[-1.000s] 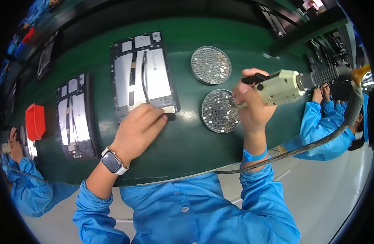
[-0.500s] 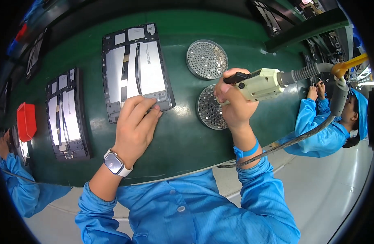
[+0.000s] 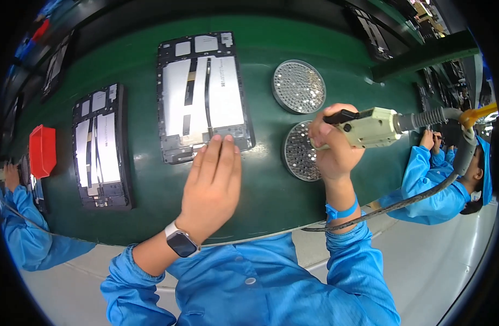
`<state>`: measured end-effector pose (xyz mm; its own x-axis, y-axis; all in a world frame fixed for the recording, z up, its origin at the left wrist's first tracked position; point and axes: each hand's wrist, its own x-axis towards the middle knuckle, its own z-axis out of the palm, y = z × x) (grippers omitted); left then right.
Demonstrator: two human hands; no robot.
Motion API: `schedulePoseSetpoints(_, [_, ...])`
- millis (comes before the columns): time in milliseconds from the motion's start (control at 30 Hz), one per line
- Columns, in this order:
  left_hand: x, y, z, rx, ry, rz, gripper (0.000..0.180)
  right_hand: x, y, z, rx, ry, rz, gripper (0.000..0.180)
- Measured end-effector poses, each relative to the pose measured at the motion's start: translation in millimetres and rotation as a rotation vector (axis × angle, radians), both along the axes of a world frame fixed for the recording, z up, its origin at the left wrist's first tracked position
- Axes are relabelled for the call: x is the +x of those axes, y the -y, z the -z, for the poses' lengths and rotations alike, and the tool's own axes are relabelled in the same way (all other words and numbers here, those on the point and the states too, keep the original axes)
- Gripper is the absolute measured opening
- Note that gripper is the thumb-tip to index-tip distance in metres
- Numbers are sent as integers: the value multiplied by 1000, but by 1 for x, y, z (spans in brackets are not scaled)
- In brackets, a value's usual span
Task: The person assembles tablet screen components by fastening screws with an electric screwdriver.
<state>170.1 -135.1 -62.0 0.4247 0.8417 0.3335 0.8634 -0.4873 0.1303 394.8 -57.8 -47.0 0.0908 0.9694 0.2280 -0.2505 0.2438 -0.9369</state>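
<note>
My left hand (image 3: 211,190) lies with its fingers stretched out over the bottom edge of an opened tablet (image 3: 199,98). Silver-white panels and a dark strip show inside the tablet's black frame. My right hand (image 3: 339,144) is closed around a pale green electric screwdriver (image 3: 377,128) with a black lever, whose cable runs off to the right. Its tip is hidden behind my fingers, near a round dish (image 3: 299,157) holding many small metal pieces, probably screws. Just behind stands a second dish (image 3: 298,87) of the same kind.
Another opened tablet (image 3: 101,146) rests to the left on the green table (image 3: 249,201), beside a red bin (image 3: 43,151). A green bar (image 3: 423,57) crosses the far right. Co-workers in blue sit at both sides, one at the right (image 3: 439,185). A thick cable (image 3: 407,200) passes over my right forearm.
The view has shifted, so the table's things appear farther right. My left fingers have straightened and lie closer together on the tablet's bottom edge. My right hand still holds the screwdriver by the near dish.
</note>
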Motion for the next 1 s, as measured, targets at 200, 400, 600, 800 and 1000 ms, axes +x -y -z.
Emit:
schedulePoseSetpoints(200, [11, 8, -1, -9, -191, -61, 40, 2, 0, -1, 28, -2, -25, 25])
schedulePoseSetpoints(400, [3, 12, -3, -143, -60, 4, 45, 3, -1, -1, 65, 23, -51, 26])
schedulePoseSetpoints(600, [-6, 9, 2, -149, -56, 42, 54, 1, 0, -2, 37, 26, -35, 27])
schedulePoseSetpoints(800, [-21, -15, 3, -88, 101, 114, 49, 1, -1, 0, 39, 40, -6, 27])
schedulePoseSetpoints(1000, [-21, -23, 5, -40, 200, 156, 41, 1, -1, 0, 21, 0, -20, 28])
